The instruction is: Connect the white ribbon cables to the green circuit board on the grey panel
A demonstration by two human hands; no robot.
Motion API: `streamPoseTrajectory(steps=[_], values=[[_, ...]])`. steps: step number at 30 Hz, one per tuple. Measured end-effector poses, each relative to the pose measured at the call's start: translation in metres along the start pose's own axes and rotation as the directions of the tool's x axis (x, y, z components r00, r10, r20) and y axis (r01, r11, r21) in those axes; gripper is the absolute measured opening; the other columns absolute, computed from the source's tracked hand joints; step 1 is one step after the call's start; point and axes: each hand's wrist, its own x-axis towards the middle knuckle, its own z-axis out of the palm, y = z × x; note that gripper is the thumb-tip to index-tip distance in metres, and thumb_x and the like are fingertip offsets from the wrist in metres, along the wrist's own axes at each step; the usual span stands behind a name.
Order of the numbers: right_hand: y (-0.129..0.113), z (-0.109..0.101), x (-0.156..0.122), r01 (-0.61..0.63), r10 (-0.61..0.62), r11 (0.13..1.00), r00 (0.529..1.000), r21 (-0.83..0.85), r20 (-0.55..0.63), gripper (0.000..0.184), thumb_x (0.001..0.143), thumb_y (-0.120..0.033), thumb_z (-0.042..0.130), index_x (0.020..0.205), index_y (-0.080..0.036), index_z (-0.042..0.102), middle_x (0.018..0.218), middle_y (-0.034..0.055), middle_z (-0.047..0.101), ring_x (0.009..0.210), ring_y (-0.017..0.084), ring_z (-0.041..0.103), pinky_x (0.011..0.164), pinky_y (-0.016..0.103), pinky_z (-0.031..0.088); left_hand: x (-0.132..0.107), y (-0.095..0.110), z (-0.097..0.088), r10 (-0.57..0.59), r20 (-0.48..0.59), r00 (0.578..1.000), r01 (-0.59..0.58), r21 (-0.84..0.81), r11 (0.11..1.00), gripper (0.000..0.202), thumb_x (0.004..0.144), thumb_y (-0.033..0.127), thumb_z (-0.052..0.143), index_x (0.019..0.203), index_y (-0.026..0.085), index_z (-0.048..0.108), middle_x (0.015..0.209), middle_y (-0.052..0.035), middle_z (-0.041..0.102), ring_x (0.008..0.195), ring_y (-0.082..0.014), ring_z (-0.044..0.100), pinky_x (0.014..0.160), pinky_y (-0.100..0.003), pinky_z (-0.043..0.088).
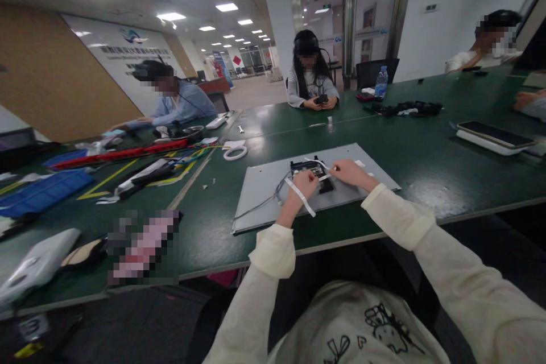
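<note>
A flat grey panel [260, 193] lies on the green table in front of me, with a black bracket-like part [327, 185] and small components at its middle. Over that part, my left hand [303, 186] pinches a strip of white tape [325, 177]. To its right, my right hand [352, 173] is closed at the other end of the strip, thumb and finger together. A second white strip [302, 198] hangs across my left hand and wrist. Grey cables [262, 205] run from the black part over the panel's left side. My fingers hide part of the components.
A white tape roll [235, 152] lies beyond the panel's left corner. Further left are a blue tray [46, 190], red strips [123, 153] and a pink blurred object [147, 244]. A phone [495, 133] rests at right, a water bottle [381, 82] behind. Several people sit around the table.
</note>
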Motion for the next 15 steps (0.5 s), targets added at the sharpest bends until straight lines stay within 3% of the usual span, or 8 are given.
streamPoseTrajectory(steps=[15], values=[[-0.017,0.001,-0.011,-0.086,0.102,0.969,0.993,-0.232,0.057,0.032,0.094,-0.039,0.047,0.093,-0.016,0.068,0.090,0.0109,0.070,0.085,0.021,0.063,0.065,0.024,0.035,-0.007,0.007,0.005,0.016,0.043,0.999,-0.026,0.238,0.971,0.019,0.089,0.029,0.049,0.087,0.017,0.064,0.085,-0.0066,0.070,0.085,-0.0191,0.066,0.075,-0.027,0.046]])
